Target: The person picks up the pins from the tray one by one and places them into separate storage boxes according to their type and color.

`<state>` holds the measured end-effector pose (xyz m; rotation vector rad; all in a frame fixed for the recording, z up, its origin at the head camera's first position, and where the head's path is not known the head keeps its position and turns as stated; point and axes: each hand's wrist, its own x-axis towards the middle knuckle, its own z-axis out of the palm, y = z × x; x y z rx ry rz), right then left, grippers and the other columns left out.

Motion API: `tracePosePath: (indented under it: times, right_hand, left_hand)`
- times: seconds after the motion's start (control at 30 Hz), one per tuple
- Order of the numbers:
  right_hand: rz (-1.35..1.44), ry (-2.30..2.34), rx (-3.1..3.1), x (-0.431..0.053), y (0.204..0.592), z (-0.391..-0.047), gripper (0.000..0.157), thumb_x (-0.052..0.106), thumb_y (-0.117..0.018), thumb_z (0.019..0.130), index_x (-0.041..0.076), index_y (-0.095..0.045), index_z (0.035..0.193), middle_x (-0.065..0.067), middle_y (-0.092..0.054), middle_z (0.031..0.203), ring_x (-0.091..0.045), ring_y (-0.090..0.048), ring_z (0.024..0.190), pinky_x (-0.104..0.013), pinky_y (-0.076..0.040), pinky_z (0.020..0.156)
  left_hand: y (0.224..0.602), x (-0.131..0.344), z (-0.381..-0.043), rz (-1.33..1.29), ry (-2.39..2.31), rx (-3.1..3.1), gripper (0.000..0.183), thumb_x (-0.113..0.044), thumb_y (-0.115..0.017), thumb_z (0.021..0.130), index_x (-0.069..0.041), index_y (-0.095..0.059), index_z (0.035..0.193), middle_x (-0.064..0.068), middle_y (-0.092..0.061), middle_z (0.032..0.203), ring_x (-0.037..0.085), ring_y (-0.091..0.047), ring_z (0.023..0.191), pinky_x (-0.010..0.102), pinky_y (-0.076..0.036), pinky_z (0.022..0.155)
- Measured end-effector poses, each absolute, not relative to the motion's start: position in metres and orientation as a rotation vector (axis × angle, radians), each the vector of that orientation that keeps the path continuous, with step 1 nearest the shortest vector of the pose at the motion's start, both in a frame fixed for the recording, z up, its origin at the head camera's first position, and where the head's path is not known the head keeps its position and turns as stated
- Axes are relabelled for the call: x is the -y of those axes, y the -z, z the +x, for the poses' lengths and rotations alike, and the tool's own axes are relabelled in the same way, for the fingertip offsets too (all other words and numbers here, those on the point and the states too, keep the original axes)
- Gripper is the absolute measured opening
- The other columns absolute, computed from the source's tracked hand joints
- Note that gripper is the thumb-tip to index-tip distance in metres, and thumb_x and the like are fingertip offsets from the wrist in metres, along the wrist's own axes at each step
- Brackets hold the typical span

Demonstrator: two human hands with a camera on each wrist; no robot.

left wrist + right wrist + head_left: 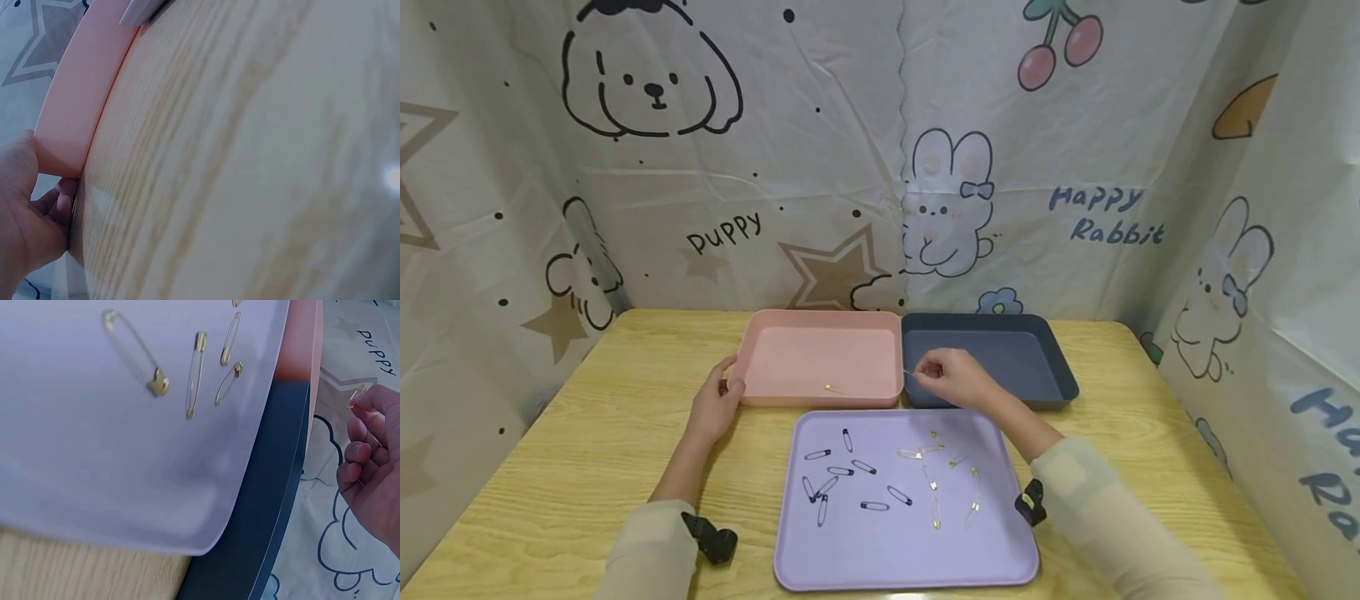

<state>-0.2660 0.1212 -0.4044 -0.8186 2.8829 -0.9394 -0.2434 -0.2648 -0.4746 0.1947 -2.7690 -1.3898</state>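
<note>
My right hand [957,379] pinches a gold safety pin [356,397] between thumb and fingertips. It is over the left side of the dark blue tray [1000,350], with the pin pointing towards the pink tray [820,346]. At the pink tray's front left corner, my left hand [713,408] grips the wall, thumb against its outside in the left wrist view. One gold safety pin [828,387] lies inside the pink tray near its front wall. Several black safety pins [874,506] and several gold safety pins [936,512] are spread on the lilac tray [895,558].
The pink and dark blue trays stand side by side at the back of the wooden table [550,500], with the lilac tray in front of them. A printed curtain [820,150] hangs behind the table and along its sides.
</note>
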Motion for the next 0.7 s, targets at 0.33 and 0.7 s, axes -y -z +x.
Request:
tracePosePath:
  times: [0.33,0.7]
  right_hand:
    - [-0.836,0.857,-2.911,-0.103,0.406,-0.275,0.013,0.019,-0.06,0.088,0.01,-0.069,0.087,0.002,-0.059,0.072,-0.009,-0.047,0.062,-0.024,-0.04,0.06]
    - [-0.797,0.843,-2.885,-0.088,0.408,-0.283,0.012,0.02,-0.059,0.088,0.011,-0.067,0.086,0.003,-0.053,0.068,-0.009,-0.044,0.059,-0.022,-0.035,0.055]
  left_hand:
    - [0.472,0.264,-0.242,0.202,1.41,2.766,0.055,-0.031,-0.034,0.098,-0.016,-0.021,0.15,0.023,-0.047,0.124,0.028,-0.046,0.102,0.036,-0.04,0.081]
    - [0.472,0.263,-0.241,0.204,1.439,2.759,0.055,-0.029,-0.034,0.098,-0.014,-0.021,0.15,0.023,-0.046,0.124,0.029,-0.046,0.103,0.036,-0.04,0.082]
